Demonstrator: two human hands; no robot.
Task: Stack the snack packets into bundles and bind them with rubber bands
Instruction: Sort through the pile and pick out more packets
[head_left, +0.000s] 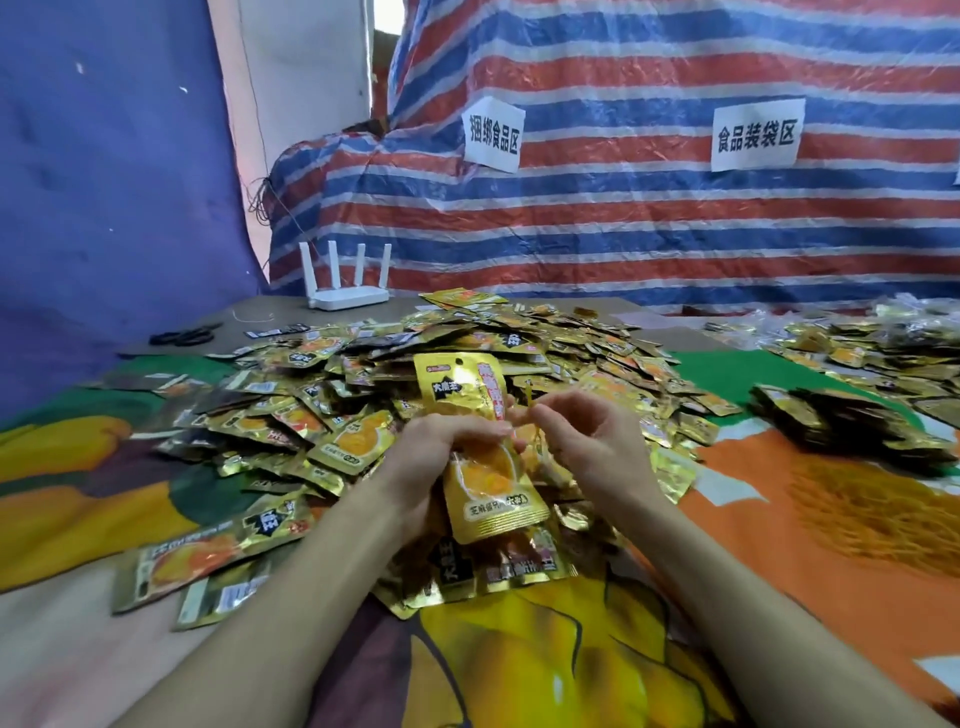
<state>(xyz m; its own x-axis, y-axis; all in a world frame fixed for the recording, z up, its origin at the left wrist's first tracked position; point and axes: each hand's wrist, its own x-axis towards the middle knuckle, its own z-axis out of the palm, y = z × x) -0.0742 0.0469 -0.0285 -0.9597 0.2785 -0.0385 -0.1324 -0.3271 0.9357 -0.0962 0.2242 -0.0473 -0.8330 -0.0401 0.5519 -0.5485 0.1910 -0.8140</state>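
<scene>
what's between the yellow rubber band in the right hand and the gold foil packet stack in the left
Nothing visible: the right hand pinches the thin yellow rubber band right beside the gold foil snack packet stack, which the left hand grips around its middle.

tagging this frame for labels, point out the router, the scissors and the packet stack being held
router (347, 299): head view, on its white body below the antennas.
scissors (182, 338): head view, on the dark handles.
packet stack (460, 387): head view, on the top packet's upper half, above the left hand (441, 441).

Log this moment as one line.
left hand: grips packet stack | right hand: pinches rubber band at stack's edge | loose packets: heaped behind
</scene>
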